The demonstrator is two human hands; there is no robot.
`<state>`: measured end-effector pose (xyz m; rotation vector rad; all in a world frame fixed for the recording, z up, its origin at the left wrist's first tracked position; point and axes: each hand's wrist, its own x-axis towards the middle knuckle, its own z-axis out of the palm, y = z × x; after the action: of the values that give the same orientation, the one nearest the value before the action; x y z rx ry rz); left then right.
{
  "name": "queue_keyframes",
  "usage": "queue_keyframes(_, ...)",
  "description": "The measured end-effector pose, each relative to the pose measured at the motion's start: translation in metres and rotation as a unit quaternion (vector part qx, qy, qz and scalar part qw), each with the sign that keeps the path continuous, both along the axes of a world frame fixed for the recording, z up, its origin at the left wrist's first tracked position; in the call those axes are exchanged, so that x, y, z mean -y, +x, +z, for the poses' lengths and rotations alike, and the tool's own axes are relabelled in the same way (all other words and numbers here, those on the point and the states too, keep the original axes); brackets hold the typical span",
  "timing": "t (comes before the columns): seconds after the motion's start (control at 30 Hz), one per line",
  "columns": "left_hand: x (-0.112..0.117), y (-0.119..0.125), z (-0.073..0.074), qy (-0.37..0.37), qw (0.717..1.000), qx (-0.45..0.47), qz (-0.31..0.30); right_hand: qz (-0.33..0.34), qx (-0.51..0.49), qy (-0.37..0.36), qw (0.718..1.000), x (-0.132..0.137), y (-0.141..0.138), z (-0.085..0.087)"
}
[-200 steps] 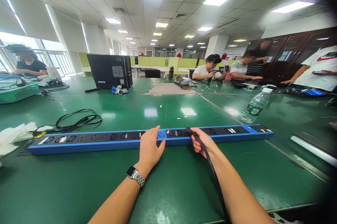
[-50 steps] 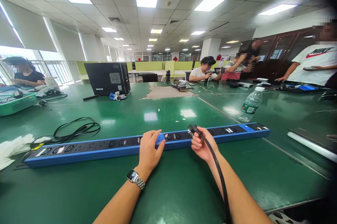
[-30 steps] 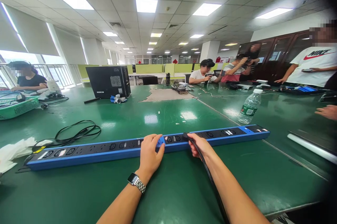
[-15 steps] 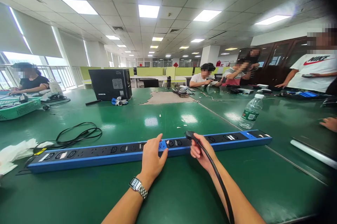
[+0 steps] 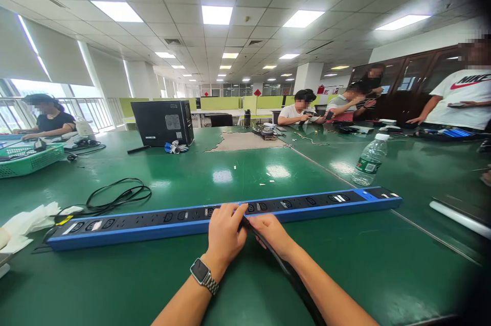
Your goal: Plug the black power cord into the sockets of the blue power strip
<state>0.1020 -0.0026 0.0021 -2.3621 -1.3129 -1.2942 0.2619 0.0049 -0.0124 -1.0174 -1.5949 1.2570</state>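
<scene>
A long blue-and-black power strip [image 5: 153, 228] lies across the table in front of me, its sockets facing up. My left hand [image 5: 226, 231], with a watch on the wrist, is over the strip's middle, fingers curled round the plug end of a black power cord. That plug is mostly hidden by the fingers. Right beside it, my right hand [image 5: 271, 234] pinches the power cord [image 5: 289, 271] just behind the plug. The cord runs down along my right forearm and out at the bottom of the view.
Beyond the strip stand a water bottle [image 5: 370, 161] and a black computer case [image 5: 163, 122] with gloves [image 5: 175, 147] beside it. Left are a coiled black cable [image 5: 118, 195], white tissue [image 5: 32, 221] and a green basket [image 5: 32, 161]. Several people sit or stand round the table.
My right hand has brought the cord's plug leftward and down to my left hand. The left fingers, spread on the strip before, have curled in round the plug.
</scene>
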Motion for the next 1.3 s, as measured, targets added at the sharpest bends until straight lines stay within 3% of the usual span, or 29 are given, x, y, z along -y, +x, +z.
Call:
queue_keyframes(0.1, -0.005, -0.024, 0.008, 0.047, 0.99, 0.121, 0.05, -0.028, 0.059, 0.048, 0.997, -0.002, 0.001, -0.004)
queue_keyframes(0.2, -0.009, -0.066, 0.012, 0.008, 0.955, 0.24, 0.175, -0.069, 0.104, 0.079, 0.989, -0.006, 0.003, -0.01)
queue_keyframes(0.27, -0.01, -0.092, 0.008, -0.063, 0.951, 0.215, 0.213, -0.082, 0.117, 0.086, 0.986, -0.009, 0.004, -0.013)
queue_keyframes(0.37, -0.01, -0.114, -0.001, -0.122, 0.961, 0.142, 0.205, -0.089, 0.123, 0.089, 0.984, -0.01, 0.004, -0.015)
queue_keyframes(0.5, -0.014, -0.116, -0.009, -0.128, 0.97, 0.095, 0.183, -0.093, 0.127, 0.093, 0.983, -0.01, 0.003, -0.016)
queue_keyframes(0.73, -0.019, -0.105, -0.012, -0.075, 0.988, 0.04, 0.126, -0.099, 0.143, 0.089, 0.981, -0.008, -0.001, -0.016)
queue_keyframes(1.07, -0.02, -0.115, -0.002, -0.179, 0.978, 0.053, 0.092, -0.105, 0.169, 0.088, 0.976, -0.004, -0.003, -0.014)
queue_keyframes(1.3, -0.02, -0.107, -0.01, -0.149, 0.981, -0.012, 0.124, -0.108, 0.19, 0.087, 0.972, -0.003, -0.008, -0.014)
